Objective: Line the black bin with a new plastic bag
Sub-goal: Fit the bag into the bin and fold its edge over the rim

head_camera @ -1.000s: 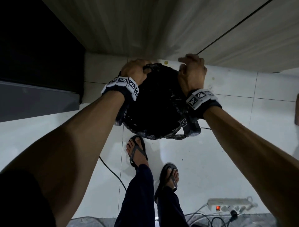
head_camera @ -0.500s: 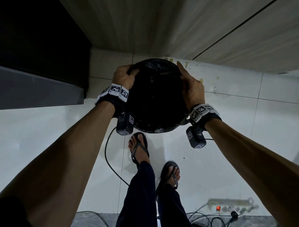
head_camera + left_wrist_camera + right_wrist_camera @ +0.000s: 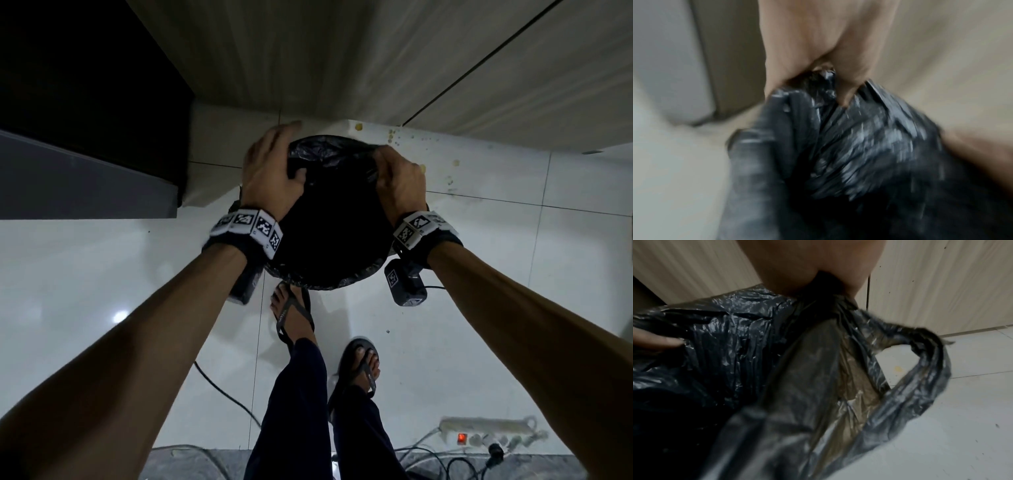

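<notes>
The round black bin [image 3: 337,274] stands on the white tiled floor in front of my feet, its mouth covered by a crinkled black plastic bag [image 3: 329,157]. My left hand [image 3: 274,171] pinches the bag's edge at the far left of the rim; the left wrist view shows bunched plastic bag [image 3: 824,84] between thumb and fingers. My right hand [image 3: 397,174] grips the bag at the far right of the rim. In the right wrist view a loose handle loop [image 3: 920,363] of the bag hangs below the palm. The bin's inside is dark.
A wood-grain cabinet front [image 3: 342,58] stands just behind the bin. A dark unit [image 3: 85,113] is at the left. Small yellowish spots [image 3: 452,171] mark the floor at the right. A power strip [image 3: 486,435] and cables lie near my sandalled feet [image 3: 294,315].
The bin has come down toward the floor and away from the cabinet. Both hands have shifted from the bin's sides to the far rim, gathering the bag's edge there.
</notes>
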